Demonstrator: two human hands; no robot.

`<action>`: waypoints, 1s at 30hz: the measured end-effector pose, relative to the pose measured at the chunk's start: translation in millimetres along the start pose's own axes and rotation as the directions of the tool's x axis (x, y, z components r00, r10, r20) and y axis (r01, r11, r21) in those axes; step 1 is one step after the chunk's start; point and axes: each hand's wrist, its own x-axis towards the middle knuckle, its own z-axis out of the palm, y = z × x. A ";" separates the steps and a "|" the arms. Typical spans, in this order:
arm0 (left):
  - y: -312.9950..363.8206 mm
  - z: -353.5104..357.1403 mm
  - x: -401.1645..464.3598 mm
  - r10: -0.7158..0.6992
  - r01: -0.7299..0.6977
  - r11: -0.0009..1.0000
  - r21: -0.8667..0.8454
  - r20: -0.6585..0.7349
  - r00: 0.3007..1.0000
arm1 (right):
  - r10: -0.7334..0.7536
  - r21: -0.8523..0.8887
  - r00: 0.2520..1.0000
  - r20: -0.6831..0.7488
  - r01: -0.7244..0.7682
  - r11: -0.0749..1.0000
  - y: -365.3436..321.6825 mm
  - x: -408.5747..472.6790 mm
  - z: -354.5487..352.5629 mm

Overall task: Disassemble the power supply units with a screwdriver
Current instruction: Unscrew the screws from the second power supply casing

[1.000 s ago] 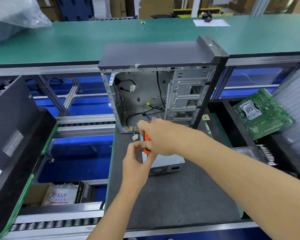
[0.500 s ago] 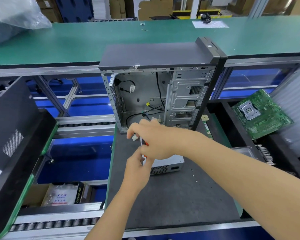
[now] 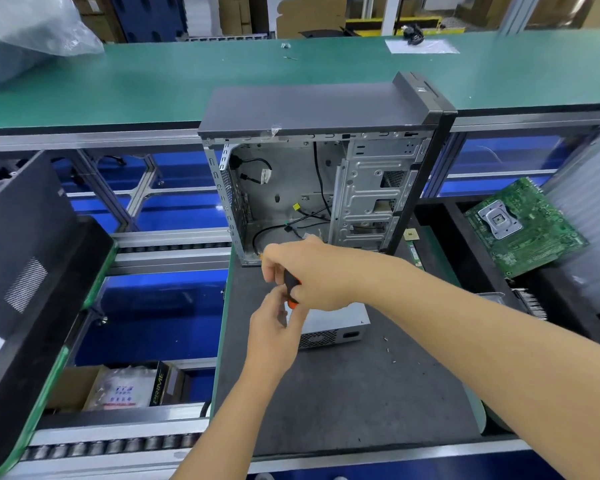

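— Green benching [image 3: 187, 77] is running across the back of the room, and the open computer case [image 3: 312, 161] is standing upright in front of it on the dark mat [image 3: 361, 393]. What is lying left of the case?

— Well left of it, a black panel [image 3: 25, 271] is leaning at a tilt, and lower down a cardboard box [image 3: 118, 389] is sitting under the rollers.

— And straight in front of the case?

— Both hands are working there. The left hand [image 3: 274, 330] is reaching up from below with its fingers curled, pinching at something just under the other hand; I cannot tell exactly what. The right hand [image 3: 312, 275] is gripping the screwdriver [image 3: 291, 289], its black and orange handle showing below the fist.

— Where is the power supply unit?

— The power supply unit [image 3: 336, 327] is lying on the mat just in front of the case, partly hidden under the hands, its vent grille facing us. A few loose screws [image 3: 388, 349] are lying just right of it.

— Further right?

— A green motherboard [image 3: 523, 226] is resting tilted in a dark bin, well right of the case.
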 end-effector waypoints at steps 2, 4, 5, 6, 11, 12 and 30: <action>1.7 -0.8 5.6 -0.008 0.008 1.000 0.014 -0.014 1.000 | 0.037 -0.019 0.999 -0.028 -0.038 0.999 -0.2 1.5 3.5; 3.2 -1.0 9.5 0.031 -0.030 0.998 0.048 -0.011 0.999 | 0.120 -0.151 0.982 -0.145 -0.142 0.978 -4.7 3.8 8.4; 3.3 -1.9 10.6 0.035 -0.034 0.998 0.060 -0.013 0.999 | 0.151 -0.223 0.967 -0.207 -0.197 0.955 -6.6 5.7 10.3; 3.4 -3.9 10.7 0.020 -0.019 0.998 0.060 -0.010 1.000 | 0.142 -0.294 0.955 -0.259 -0.218 0.931 -7.8 7.7 12.1; -32.0 -22.7 5.5 -0.044 0.036 0.990 0.134 0.050 0.998 | -0.068 -0.188 0.974 -0.218 0.027 0.982 3.9 5.9 13.5; -42.8 -25.3 1.9 -0.048 0.039 0.985 0.171 0.050 0.998 | -0.076 -0.120 0.977 -0.199 0.053 0.991 7.2 4.8 13.2; -90.6 -6.3 -12.1 -0.238 0.238 0.971 -0.022 0.005 0.971 | -0.032 -0.142 0.970 -0.241 -0.003 0.990 9.0 -2.8 14.7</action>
